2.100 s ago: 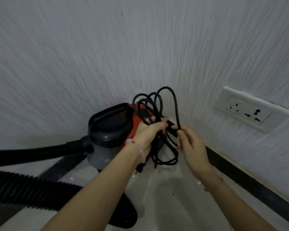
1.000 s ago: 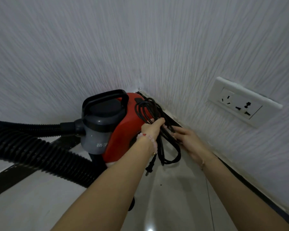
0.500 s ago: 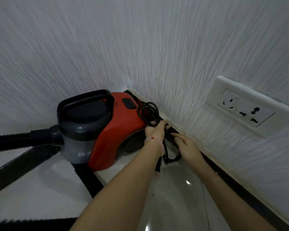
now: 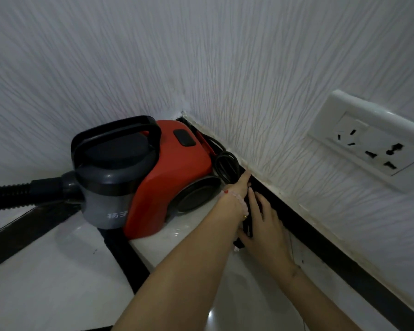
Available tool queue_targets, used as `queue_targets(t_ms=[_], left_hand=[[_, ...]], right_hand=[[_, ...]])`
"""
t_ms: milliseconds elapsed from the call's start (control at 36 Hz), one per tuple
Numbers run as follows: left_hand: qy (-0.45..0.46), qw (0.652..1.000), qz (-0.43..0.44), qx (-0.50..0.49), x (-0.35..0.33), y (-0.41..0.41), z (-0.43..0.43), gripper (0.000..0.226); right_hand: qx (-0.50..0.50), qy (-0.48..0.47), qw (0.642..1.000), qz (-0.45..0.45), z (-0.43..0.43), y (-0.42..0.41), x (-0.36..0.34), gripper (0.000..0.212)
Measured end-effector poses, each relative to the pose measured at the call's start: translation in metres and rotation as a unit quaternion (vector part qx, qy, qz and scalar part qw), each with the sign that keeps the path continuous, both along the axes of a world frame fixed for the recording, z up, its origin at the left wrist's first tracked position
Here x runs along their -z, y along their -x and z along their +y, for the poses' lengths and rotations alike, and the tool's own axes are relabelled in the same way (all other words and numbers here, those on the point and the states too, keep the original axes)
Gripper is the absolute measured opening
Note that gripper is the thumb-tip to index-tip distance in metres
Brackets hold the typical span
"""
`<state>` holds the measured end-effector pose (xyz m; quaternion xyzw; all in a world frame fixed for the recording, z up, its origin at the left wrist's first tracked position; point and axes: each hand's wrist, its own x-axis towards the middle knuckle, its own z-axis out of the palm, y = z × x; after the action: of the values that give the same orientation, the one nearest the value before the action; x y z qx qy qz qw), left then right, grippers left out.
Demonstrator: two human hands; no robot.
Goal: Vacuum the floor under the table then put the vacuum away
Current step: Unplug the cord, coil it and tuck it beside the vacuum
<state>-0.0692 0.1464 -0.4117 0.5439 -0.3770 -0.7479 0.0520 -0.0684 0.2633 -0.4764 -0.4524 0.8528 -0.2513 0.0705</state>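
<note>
A red and grey canister vacuum (image 4: 172,168) with a black carry handle stands on the floor, tucked into the corner of two walls. Its coiled black power cord (image 4: 227,164) sits in the gap between the vacuum's rear wheel and the right wall. My left hand (image 4: 234,194) reaches into that gap and grips the cord bundle. My right hand (image 4: 265,225) lies just beside it with fingers fairly straight, touching the lower loops of the cord. The plug end hangs between my two hands, mostly hidden.
A black ribbed hose (image 4: 10,194) runs from the vacuum's front off to the left. A white wall socket (image 4: 368,144) is on the right wall, with nothing plugged in. A black baseboard (image 4: 332,254) lines that wall above the glossy white tile floor (image 4: 58,271).
Both hands lowered the coiled cord from above the vacuum and pushed it down into the gap between the vacuum and the right wall. My view moved closer to the corner.
</note>
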Motion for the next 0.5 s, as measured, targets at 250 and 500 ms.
queue_targets(t_ms=[250, 500], left_hand=[[-0.075, 0.997, 0.027, -0.014, 0.061, 0.003, -0.011, 0.122], [0.053, 0.998, -0.001, -0.018, 0.024, -0.012, -0.005, 0.083]], right_hand=[[0.036, -0.068, 0.987, 0.139, -0.021, -0.001, 0.002, 0.068], [0.025, -0.119, 0.978, 0.168, -0.042, 0.003, 0.012, 0.068]])
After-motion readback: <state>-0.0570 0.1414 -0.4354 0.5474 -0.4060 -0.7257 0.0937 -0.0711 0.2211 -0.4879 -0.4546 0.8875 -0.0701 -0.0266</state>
